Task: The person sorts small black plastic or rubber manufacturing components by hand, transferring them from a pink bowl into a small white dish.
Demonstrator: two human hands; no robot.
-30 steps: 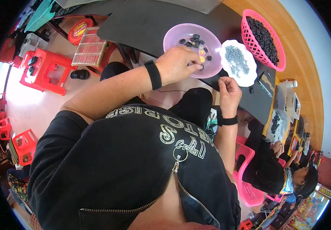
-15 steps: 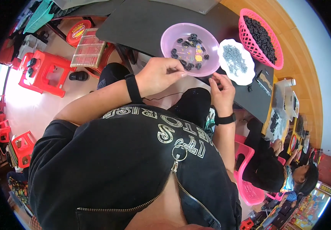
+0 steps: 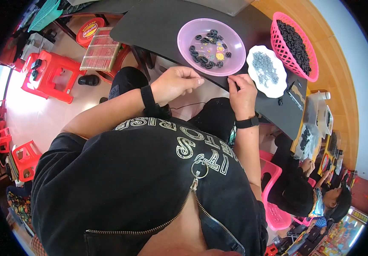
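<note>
Basket [image 3: 283, 53] beyond right grip [image 3: 243, 96] heaped, much seemingly undone; bowl [image 3: 231, 39] beyond left grip [image 3: 171, 85], fewer black pieces [image 3: 209, 65]; both grips pinched narrow, contents unclear.

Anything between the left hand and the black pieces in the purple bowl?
Only the near rim of the bowl: the left hand is outside it, the black pieces inside. Nothing visible covers the bowl; the right hand is off to the right, not between.
</note>
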